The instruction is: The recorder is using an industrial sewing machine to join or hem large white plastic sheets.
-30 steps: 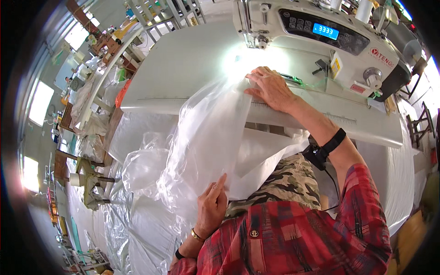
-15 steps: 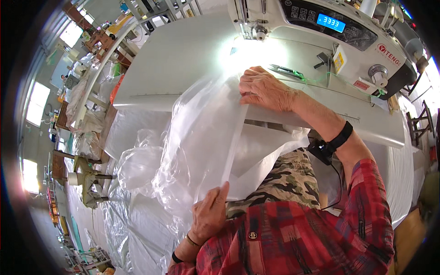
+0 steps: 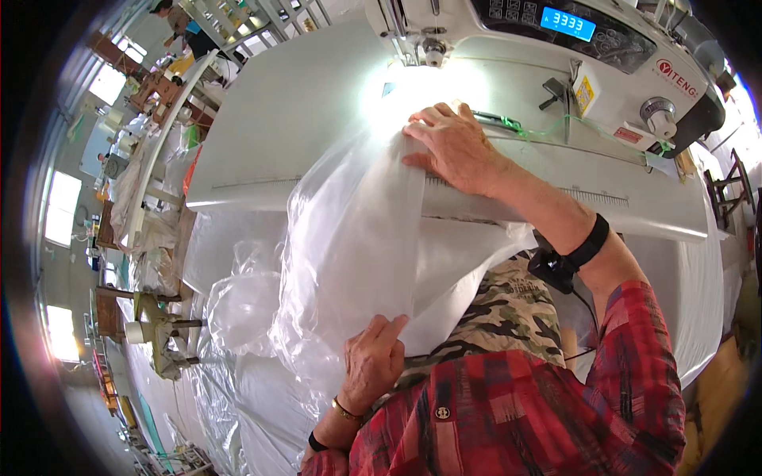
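Observation:
A clear, crinkled plastic sheet runs from the lit sewing area down over my lap, with a straight folded edge along its right side. My right hand grips the sheet's upper end at the table, fingers bent and thumb tucked in, just in front of the sewing machine's needle area. Glare hides the needle and the sheet's top end. Lower down, near my body, my left hand pinches the folded edge between thumb and fingers. The stretch of sheet between my hands is fairly straight.
Dark thread snips with green thread lie beyond my right hand, partly hidden. The pale table carries a ruler scale along its front edge. More plastic hangs at the left, near a stool. Another person is at the far left.
My right hand has moved a little farther toward the needle area with the sheet, its fingers more spread. My left hand has shifted slightly right. A person has come into view at the far left.

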### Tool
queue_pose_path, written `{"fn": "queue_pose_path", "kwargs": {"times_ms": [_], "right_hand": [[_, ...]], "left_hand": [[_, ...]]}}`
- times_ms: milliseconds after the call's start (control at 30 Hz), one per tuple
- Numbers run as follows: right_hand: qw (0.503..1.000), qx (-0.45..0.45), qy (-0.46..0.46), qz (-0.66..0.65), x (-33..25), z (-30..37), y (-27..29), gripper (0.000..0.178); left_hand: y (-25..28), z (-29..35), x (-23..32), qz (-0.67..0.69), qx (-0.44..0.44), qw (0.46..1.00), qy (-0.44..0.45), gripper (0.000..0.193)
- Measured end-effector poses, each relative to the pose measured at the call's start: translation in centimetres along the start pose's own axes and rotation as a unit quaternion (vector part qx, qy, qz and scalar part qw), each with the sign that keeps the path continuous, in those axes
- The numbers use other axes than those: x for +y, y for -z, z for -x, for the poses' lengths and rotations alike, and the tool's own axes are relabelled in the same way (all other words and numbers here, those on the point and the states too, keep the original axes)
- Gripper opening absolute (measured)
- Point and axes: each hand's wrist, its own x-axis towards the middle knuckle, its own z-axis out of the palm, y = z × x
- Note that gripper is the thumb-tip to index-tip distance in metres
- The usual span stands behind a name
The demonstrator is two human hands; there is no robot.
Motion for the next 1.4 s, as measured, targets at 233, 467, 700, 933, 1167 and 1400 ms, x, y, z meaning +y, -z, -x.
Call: {"fn": "queue_pose_path", "kwargs": {"times_ms": [233,467,700,933,1167,1400], "right_hand": [[0.994,-0.093,-0.049,-0.002,-0.5,-0.7,1.0,0.052],[0.991,-0.108,-0.006,-0.074,0.7,-0.2,-0.2,0.091],[0.989,-0.111,-0.012,-0.093,0.6,-0.4,0.5,0.087],[0.995,-0.064,-0.041,-0.064,0.7,-1.0,0.6,0.052],[0.999,-0.013,-0.037,0.000,1.0,-0.6,-0.7,0.034],[1.000,0.017,-0.008,0.025,1.3,-0.4,-1.0,0.034]], "left_hand": [[0.1,-3.2,-0.7,-0.022,0.017,0.999,-0.037,0.029],[1.5,-8.5,-1.1,-0.076,0.041,0.994,-0.063,0.019],[1.7,-15.0,-1.3,-0.097,0.054,0.990,-0.087,0.015],[1.2,-21.6,-0.7,-0.101,0.086,0.985,-0.109,0.009],[-1.7,-23.1,-0.5,-0.137,0.079,0.987,-0.030,0.013],[-3.0,-22.1,-1.1,-0.021,0.197,0.979,-0.040,0.013]]}}
